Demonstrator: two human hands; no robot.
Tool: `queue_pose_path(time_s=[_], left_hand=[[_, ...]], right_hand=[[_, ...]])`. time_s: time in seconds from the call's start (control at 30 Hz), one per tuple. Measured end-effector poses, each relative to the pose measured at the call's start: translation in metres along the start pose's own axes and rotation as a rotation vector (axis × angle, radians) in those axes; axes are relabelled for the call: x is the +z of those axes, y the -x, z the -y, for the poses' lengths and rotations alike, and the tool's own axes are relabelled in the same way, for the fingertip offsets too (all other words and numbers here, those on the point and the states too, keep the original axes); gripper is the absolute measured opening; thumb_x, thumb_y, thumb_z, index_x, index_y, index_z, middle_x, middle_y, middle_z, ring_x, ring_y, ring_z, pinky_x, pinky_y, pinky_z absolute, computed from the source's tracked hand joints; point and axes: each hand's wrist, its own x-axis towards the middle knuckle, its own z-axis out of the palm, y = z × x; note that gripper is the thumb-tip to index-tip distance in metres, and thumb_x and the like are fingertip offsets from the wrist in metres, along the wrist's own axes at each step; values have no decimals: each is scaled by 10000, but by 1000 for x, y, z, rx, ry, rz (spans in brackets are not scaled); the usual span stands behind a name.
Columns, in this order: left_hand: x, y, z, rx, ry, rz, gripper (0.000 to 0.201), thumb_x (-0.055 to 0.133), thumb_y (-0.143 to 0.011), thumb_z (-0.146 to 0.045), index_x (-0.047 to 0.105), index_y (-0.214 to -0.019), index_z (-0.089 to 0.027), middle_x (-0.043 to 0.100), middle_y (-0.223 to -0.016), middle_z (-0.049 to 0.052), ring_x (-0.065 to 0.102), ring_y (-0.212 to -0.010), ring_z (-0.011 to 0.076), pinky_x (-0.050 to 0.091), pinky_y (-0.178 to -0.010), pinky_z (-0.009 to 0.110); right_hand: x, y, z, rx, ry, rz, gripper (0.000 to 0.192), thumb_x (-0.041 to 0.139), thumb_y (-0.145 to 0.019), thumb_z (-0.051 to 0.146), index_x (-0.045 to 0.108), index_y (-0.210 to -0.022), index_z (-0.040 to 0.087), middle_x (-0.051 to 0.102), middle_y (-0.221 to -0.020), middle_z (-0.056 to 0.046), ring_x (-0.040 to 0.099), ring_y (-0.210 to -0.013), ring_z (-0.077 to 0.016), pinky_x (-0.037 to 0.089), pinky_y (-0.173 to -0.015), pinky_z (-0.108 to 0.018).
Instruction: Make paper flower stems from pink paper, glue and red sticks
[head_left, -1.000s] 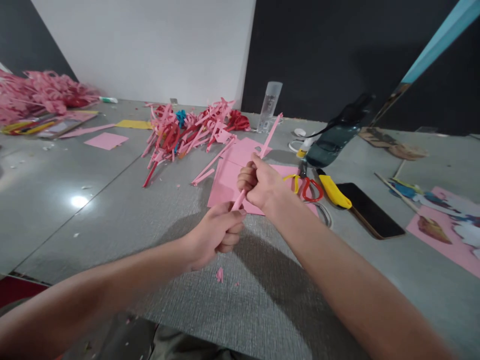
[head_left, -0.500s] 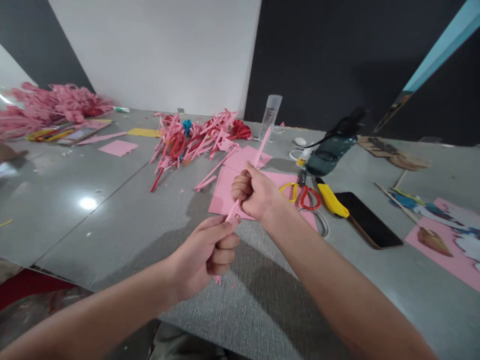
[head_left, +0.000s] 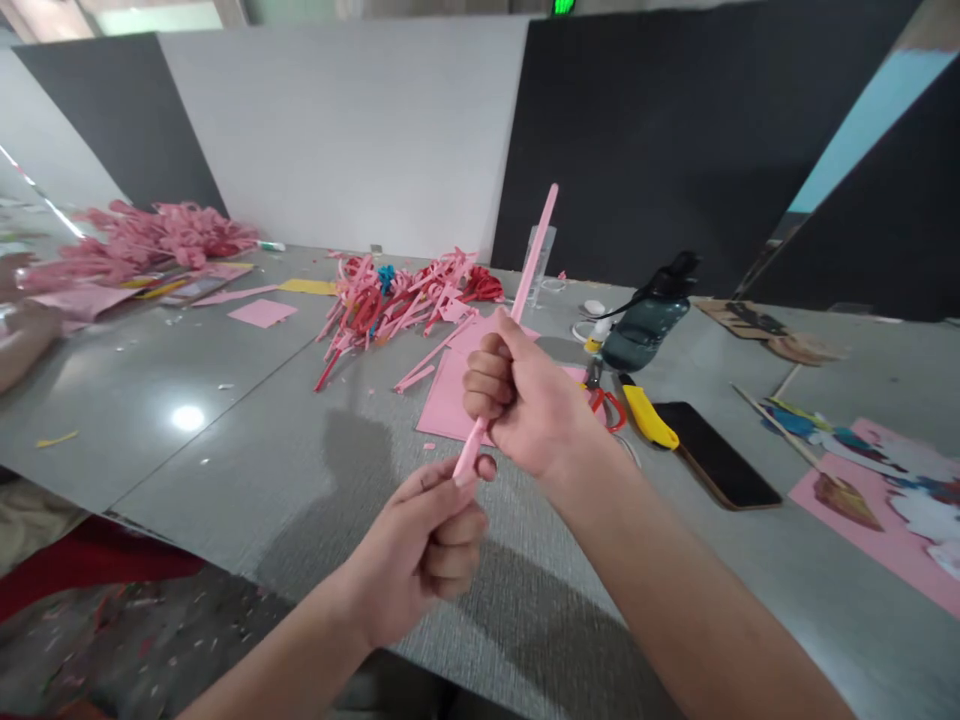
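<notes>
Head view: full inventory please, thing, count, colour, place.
paper stick: 1, pink, held upright-tilted in both hands
paper strips pile: 1, pink and red, table centre back
second pile: 1, pink, far left
paper sheets: several, pink, under the right hand
scissors: 1, red and yellow handles, right of the sheets
cutter: 1, yellow, beside the phone
phone: 1, black, right
bottle: 1, dark teal, lying back right
table: 1, grey
another person's hand: 1, far left edge
left hand: pinches the stick's lower end
right hand: fist round its middle

Craft workshop: grey table [head_left: 247,470], paper-strip pile [head_left: 405,295], scissors [head_left: 606,405].
</notes>
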Motion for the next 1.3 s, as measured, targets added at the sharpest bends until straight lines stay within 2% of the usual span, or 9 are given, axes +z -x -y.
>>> queue_pose_path(time_s=[0.13,0.3,0.53,0.67,0.77,0.87,1.03,1.17,1.3], left_hand=[[5,-4,6,247,-471,-172,311,601,-1005,-504,565,-1047,-198,252,-610,-100,164,-480,53,174,-430,180],[-2,-3,16,351,-757,-319,378,521,-1028,-559,573,-1079,-188,340,-716,-56,288,-575,75,242,-500,214],[-3,-5,22,336,-640,-272,385,521,-1026,-560,571,-1009,-179,287,-684,-66,226,-552,78,187,-489,239],[-4,-7,13,308,-599,-246,445,514,-1008,-609,591,-1011,-171,320,-702,-57,238,-558,80,185,-489,232],[-11,-19,-3,295,-748,-229,478,457,-1022,-623,598,-1030,-166,349,-700,-55,274,-564,90,223,-505,234],[-22,-43,-26,311,-1001,-193,451,403,-1052,-577,596,-1019,-171,388,-660,-56,357,-579,109,293,-555,243],[-34,-90,-53,382,-1337,-71,372,429,-1053,-451,589,-879,-164,583,-765,14,508,-711,139,366,-675,261],[-47,-108,-45,484,-1358,-127,311,453,-1039,-402,609,-914,-164,642,-816,36,560,-753,154,382,-699,260],[-62,-109,-28,473,-1272,-202,306,499,-1012,-433,626,-930,-167,632,-802,24,564,-754,161,375,-688,261]], right_hand=[[0,7,1,-68,39,59,542,586,-1023,492,324,-631,225,159,-532,118,75,-465,-73,138,-381,-208],[0,12,-4,-151,106,114,560,663,-953,571,353,-638,228,171,-541,115,96,-470,-72,134,-403,-229],[-4,14,-6,-142,159,181,579,746,-877,598,366,-641,230,168,-558,112,100,-483,-73,124,-422,-235],[-8,10,-4,-186,182,195,594,733,-882,610,351,-636,228,180,-570,108,114,-490,-74,142,-430,-236],[-11,5,3,-273,196,162,592,703,-898,620,346,-629,232,208,-564,101,145,-483,-81,183,-431,-244],[-16,-2,12,-407,189,92,571,690,-916,589,356,-621,232,229,-549,100,169,-475,-84,224,-439,-246],[-31,-18,25,-612,155,-37,521,708,-912,496,398,-599,219,316,-517,87,275,-465,-81,290,-466,-234],[-48,-32,28,-665,210,-83,374,699,-904,430,525,-650,216,488,-575,50,459,-525,-105,420,-549,-247],[-62,-42,29,-651,305,-126,285,706,-888,385,601,-693,205,617,-672,7,577,-611,-133,509,-655,-278]])
